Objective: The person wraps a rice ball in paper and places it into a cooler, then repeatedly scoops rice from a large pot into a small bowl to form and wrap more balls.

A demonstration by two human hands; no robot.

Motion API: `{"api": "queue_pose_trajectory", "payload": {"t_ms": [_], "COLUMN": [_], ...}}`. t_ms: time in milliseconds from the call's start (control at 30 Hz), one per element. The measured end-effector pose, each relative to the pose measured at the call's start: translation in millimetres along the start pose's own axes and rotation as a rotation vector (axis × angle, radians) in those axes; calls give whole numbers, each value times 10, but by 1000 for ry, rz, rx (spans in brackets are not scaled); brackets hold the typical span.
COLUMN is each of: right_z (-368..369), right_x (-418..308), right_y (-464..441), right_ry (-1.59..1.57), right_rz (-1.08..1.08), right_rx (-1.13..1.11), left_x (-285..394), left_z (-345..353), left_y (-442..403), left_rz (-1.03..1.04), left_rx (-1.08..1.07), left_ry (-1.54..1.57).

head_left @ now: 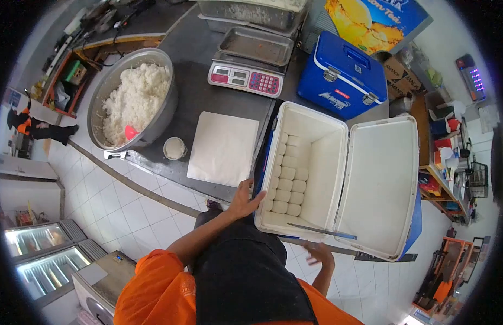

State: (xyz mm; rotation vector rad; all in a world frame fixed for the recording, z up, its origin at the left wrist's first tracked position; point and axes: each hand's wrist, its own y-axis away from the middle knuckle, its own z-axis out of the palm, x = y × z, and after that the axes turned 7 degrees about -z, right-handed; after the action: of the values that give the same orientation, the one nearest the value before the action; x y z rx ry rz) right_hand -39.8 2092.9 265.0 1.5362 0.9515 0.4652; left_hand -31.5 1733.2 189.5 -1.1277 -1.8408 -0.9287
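My left hand [246,201] is beside the near left edge of an open cooler box [322,168], its thumb and fingers apart; I cannot tell whether it touches the rim. My right hand [319,254] hangs in front of the cooler, slightly blurred, with its fingers spread and nothing in them. Inside the cooler, white rounded portions [284,184] sit in rows along the left side. A long thin metal utensil [323,231] lies across the cooler's near right corner. To the left, a stack of white paper sheets [223,149] rests on the dark table.
A large metal pot [170,97] of white rice [136,97] with a pink scoop [130,132] stands at left, near a small cup [174,148]. Behind the paper is a digital scale [246,78] with a tray [256,46]. A closed blue cooler [343,76] stands behind the open one.
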Motion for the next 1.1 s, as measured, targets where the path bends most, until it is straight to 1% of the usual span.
{"api": "queue_pose_trajectory", "payload": {"t_ms": [33, 67, 100, 133, 200, 233, 267, 333, 400, 433, 467, 533, 600, 633, 667, 700, 733, 767, 800, 833, 867, 900, 933, 967, 1000, 1067, 1100], "right_z": [57, 56, 65, 115, 339, 476, 632, 949, 1287, 1463, 1611, 1853, 2061, 2166, 2266, 2366, 2446, 2523, 2592, 2635, 2652, 2660, 2669, 2694, 2699, 2670, 2542], "right_x": [-369, -611, -800, -981, -1459, -1739, -2028, -2559, -3040, -3154, -3295, -3533, -3596, -3600, -3591, -3585, -3625, -3652, -3685, -3727, -3749, -3780, -3808, -3844, -3885, -3954, -3943], "right_y": [370, 548, 672, 746, 798, 675, 481, 165, -118, -229, -341, -485, -593, -708, -821, -917, -972, -1029, -1061, -1069, -1076, -1059, -1053, -1067, -1059, -1040, -1055], "right_ry": [269, 276, 548, 811, 521, 470, 417, 287, 342, 343, 379, 424, 242, 180, 189, 1, -186, -188, -431, -671, -678, -896, -1111, -1242, -1247, -1238, -1190], "right_rz": [62, 51, -211, -474, -853, -977, -1106, -1283, -1352, -1358, -1330, -1296, -1267, -1278, -1267, -1119, -965, -952, -792, -629, -619, -543, -464, -427, -434, -518, -536], "right_rx": [37, 32, 48, 61, 277, 271, 264, 105, 18, 8, 9, 14, -60, -80, -72, -155, -229, -215, -201, -179, -155, -347, -541, -607, -591, -354, -290], "left_x": [-68, -141, -227, -335, -542, -640, -745, -841, -915, -976, -1035, -1054, -1085, -1114, -1141, -1404, -1396, -1386, -1337, -1301, -1256, -1186, -1028, -843, -712, -609, -572], "left_z": [-141, -294, -453, -615, -896, -1024, -1164, -1388, -1641, -1734, -1836, -2022, -2162, -2231, -2294, -2307, -2365, -2407, -2447, -2455, -2438, -2434, -2414, -2367, -2362, -2402, -2401], "left_y": [-6, -7, -4, -2, -28, -65, -118, -176, -205, -222, -279, -415, -615, -712, -785, -877, -908, -891, -872, -845, -779, -729, -723, -730, -746, -770, -759], "left_rz": [-66, -132, -138, -85, 27, 24, 56, 82, -229, -204, -205, -177, -205, -170, -133, -136, -135, -159, -180, -174, -27, 119, 122, 157, 194, 226, 244], "left_rx": [-32, -64, -54, 49, 243, 241, 288, 348, 475, 607, 617, 784, 766, 705, 642, 541, 530, 462, 391, 371, 336, 302, 285, 193, 105, 77, 54], "left_ry": [2, 4, -3, -86, -248, -251, -295, -346, -255, -316, -315, -507, -435, -427, -420, -421, -409, -332, -255, -243, -249, -252, -238, -267, -298, -292, -295]}}
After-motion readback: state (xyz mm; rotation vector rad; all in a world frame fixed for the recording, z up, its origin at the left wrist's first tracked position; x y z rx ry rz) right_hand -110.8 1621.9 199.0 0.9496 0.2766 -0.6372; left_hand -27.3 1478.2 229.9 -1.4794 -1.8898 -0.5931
